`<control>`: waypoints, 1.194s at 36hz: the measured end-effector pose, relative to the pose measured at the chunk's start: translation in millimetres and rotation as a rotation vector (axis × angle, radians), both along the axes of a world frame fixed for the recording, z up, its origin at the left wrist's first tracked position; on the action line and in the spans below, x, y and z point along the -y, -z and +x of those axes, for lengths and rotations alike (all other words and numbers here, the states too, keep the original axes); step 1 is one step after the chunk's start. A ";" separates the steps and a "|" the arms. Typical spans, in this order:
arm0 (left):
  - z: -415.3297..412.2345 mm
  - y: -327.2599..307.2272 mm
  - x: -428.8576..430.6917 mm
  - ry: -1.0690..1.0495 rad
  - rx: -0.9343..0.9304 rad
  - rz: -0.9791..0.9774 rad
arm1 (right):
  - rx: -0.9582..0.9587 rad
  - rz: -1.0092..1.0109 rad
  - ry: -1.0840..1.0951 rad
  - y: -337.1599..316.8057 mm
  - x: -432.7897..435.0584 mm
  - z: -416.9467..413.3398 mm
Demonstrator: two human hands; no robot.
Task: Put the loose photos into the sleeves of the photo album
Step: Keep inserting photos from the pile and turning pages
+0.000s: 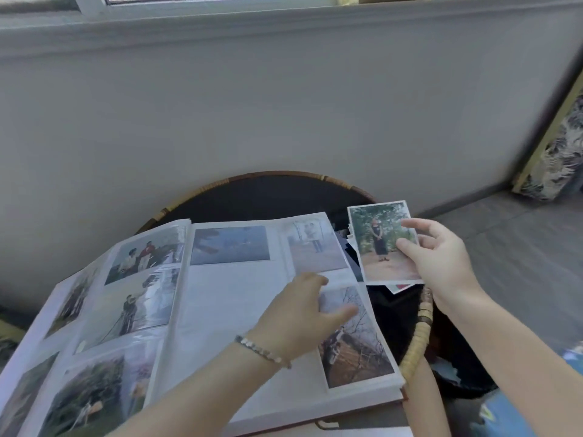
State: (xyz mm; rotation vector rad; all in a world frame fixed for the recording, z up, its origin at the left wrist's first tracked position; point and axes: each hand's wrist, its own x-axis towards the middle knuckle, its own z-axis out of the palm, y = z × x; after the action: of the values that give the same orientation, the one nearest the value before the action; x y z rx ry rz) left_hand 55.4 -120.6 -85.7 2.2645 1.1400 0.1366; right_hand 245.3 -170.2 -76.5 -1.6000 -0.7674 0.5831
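While left hand (299, 313) touches album (227, 294), right hand (441, 257) pinches photo (378, 247)

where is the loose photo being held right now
The loose photo is right of centre in the head view, pinched in the right hand just right of the open album, above a pile of other photos.

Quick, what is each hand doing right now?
Left hand: rests on the album page; grip cannot be told.
Right hand: closed, pinching a loose photo.
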 end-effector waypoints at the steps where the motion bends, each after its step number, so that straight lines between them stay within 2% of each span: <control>1: 2.5 6.2 3.8 0.049 -0.127 0.051 | -0.005 -0.020 0.013 4.1 -1.0 4.7; 4: 10.7 22.2 11.9 0.069 -0.325 0.094 | -0.038 -0.058 0.029 14.8 -1.7 11.8; 13: 48.5 25.2 21.3 -0.136 -0.435 0.052 | -0.031 -0.049 0.087 18.6 5.7 15.6; 17: 57.1 19.7 18.3 -0.159 -0.396 -0.024 | -0.022 -0.007 0.079 16.8 7.8 16.0; 21: 50.0 6.0 11.2 -0.168 -0.200 -0.138 | -0.017 -0.005 0.078 18.6 10.6 19.6; 24: 33.2 -12.8 6.0 -0.209 0.208 -0.259 | -0.029 0.016 0.087 17.3 11.6 22.2; 26: 17.7 -25.9 -0.5 -0.248 0.346 -0.341 | -0.025 0.035 0.092 15.2 11.8 22.7; 30: -16.4 -40.8 -15.9 -0.392 0.441 -0.526 | -0.028 0.040 0.064 11.8 11.3 20.0; 36: -62.1 -43.9 -25.9 -0.457 0.452 -0.517 | -0.004 0.044 0.024 7.6 5.9 8.0; 43: -78.1 -38.9 -21.5 -0.537 0.569 -0.683 | 0.031 0.039 -0.014 1.3 -6.5 -10.8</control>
State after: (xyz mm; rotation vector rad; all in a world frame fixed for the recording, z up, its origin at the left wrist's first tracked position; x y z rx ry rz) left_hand -22.8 -99.1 -46.8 1.1838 1.2020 0.4851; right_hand 234.5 -163.7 -77.9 -1.5718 -0.8093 0.5515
